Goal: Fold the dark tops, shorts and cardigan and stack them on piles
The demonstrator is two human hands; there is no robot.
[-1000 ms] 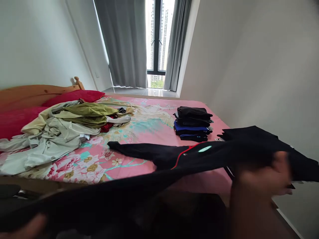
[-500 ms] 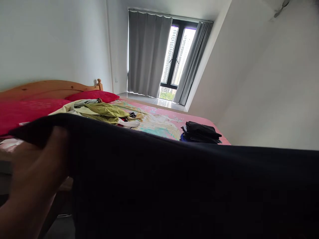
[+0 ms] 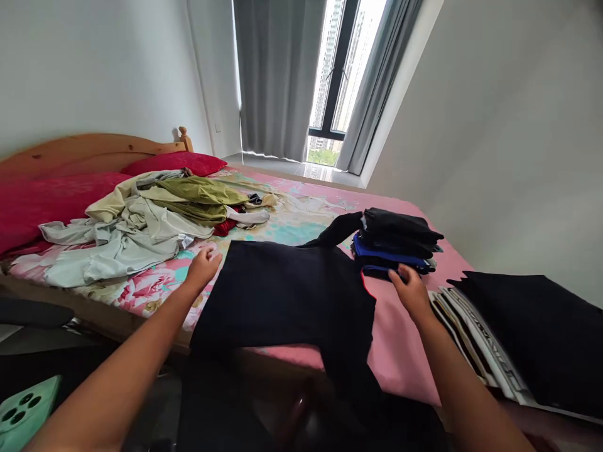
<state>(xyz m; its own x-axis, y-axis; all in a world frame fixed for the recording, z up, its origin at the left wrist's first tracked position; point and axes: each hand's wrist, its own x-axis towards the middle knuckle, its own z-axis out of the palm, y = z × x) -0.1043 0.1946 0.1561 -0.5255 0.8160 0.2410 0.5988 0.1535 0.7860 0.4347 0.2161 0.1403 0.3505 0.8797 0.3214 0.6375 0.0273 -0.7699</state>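
A black long-sleeved top (image 3: 282, 289) with a thin red edge at its neck lies spread over the near edge of the bed, one sleeve stretched to the far side and the other hanging toward me. Just left of its hem is my left hand (image 3: 203, 269), its fingers loosely bent and apart, with no cloth visible in them. My right hand (image 3: 411, 292) hovers beyond the neck end, thumb and forefinger apart, holding nothing. Close behind that hand rises a stack of folded dark and blue clothes (image 3: 398, 242).
Loose pale and olive clothes (image 3: 155, 213) lie heaped near red pillows (image 3: 179, 164) on the flowered bed sheet (image 3: 151, 292). To the right stands another folded pile (image 3: 541, 333), black on top. A green phone (image 3: 28, 411) is at lower left.
The black top, held up across my view before, now lies lowered on the bed. My left hand has let go of its edge. My right hand has come into view.
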